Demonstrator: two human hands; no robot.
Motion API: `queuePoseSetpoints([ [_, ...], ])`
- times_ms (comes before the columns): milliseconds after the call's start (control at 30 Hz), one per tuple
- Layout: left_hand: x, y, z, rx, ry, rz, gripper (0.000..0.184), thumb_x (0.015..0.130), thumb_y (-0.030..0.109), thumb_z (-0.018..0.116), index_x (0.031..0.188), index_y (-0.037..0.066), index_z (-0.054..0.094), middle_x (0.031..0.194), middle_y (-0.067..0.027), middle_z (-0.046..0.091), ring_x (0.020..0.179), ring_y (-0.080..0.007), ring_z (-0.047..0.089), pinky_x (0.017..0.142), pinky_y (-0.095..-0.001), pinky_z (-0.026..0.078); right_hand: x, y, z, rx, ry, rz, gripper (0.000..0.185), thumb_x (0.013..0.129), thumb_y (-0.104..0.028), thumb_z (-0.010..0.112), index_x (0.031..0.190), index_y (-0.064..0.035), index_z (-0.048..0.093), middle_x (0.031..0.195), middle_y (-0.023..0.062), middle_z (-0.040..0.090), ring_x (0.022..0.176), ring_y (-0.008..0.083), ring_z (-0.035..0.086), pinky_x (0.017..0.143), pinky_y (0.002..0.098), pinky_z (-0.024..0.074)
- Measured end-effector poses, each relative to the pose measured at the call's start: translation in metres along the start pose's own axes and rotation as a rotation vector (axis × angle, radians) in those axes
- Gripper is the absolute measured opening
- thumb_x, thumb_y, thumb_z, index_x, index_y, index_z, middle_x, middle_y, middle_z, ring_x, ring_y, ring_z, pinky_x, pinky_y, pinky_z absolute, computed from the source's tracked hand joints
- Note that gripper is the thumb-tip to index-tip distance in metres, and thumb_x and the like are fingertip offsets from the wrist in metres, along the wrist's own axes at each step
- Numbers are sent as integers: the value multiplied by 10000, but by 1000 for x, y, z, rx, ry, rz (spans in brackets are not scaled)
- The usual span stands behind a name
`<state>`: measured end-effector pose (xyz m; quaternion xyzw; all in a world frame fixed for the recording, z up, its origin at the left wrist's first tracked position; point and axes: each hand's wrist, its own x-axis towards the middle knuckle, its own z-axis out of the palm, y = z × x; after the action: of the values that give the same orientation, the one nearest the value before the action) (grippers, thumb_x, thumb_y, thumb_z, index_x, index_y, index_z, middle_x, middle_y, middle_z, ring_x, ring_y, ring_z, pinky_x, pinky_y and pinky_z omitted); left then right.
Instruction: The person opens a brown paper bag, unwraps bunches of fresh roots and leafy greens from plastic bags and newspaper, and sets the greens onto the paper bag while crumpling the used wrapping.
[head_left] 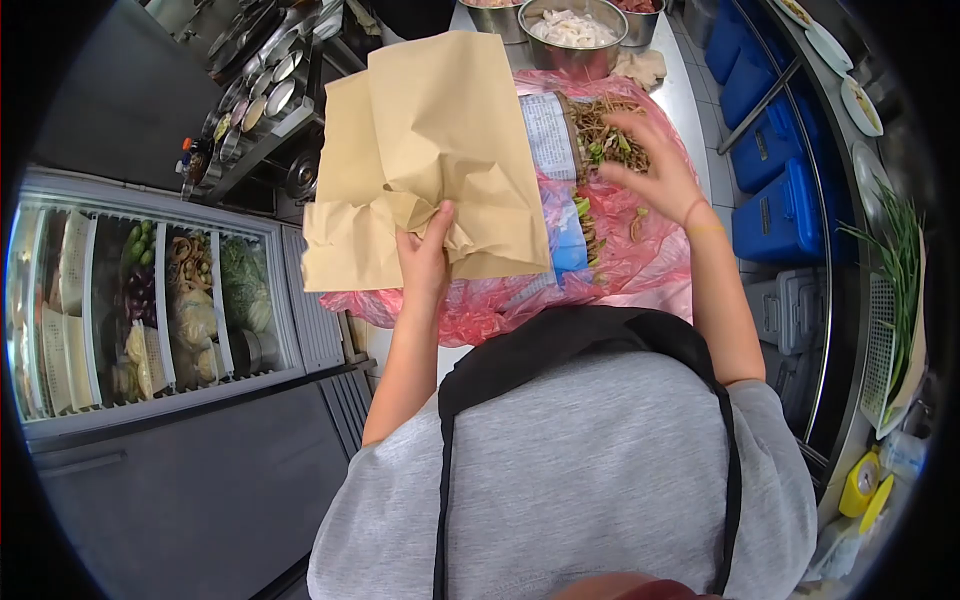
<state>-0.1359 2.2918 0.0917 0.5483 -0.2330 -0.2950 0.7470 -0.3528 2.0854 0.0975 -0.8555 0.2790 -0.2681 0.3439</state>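
My left hand [425, 255] is closed on a crumpled fold of a large sheet of brown paper [450, 110], thumb on top. My right hand [655, 170] has its fingers spread and holds nothing. It is just over the brown stem ends of a bundle of greens [610, 130] wrapped in printed paper [550, 135]. Nearer to me, a second bundle [590, 235] with a blue and white wrapper [568, 240] is partly covered by the brown paper. Both bundles lie on a pink plastic bag [655, 265] spread over the table.
A metal bowl of pale pieces [572, 30] stands at the table's far end, near a crumpled cloth [640, 68]. Left is a glass-topped chiller [160, 310] with vegetables. Right are blue bins [775, 215], a shelf with long green stalks [900, 270] and a yellow scale [860, 485].
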Motion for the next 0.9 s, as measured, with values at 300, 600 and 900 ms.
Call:
queuePoseSetpoints([
  [300, -22, 15, 47, 97, -308, 107, 457, 825, 57, 638, 1206, -8, 394, 1101, -79, 540, 992, -141, 532, 844, -267, 432, -33, -58, 25, 261, -320, -201, 998, 634, -389, 785, 1411, -120, 221, 1407, 171, 269, 1299, 337, 285, 1066, 407, 269],
  [600, -40, 9, 69, -89, -645, 0, 730, 870, 269, 604, 1381, 65, 125, 1292, -126, 354, 1165, -197, 407, 919, -324, 400, -43, -88, 33, 327, -126, -303, 928, 646, -243, 782, 1396, -94, 255, 1433, 149, 253, 1335, 319, 233, 1073, 385, 253],
  [900, -15, 54, 10, 816, -320, 527, 431, 746, 117, 693, 1145, 79, 532, 1193, -75, 474, 1084, -207, 472, 877, -326, 409, -63, -37, 14, 465, 331, 48, 266, 881, -86, 531, 1124, 19, 556, 1100, 83, 593, 1008, 166, 542, 884, 286, 413],
])
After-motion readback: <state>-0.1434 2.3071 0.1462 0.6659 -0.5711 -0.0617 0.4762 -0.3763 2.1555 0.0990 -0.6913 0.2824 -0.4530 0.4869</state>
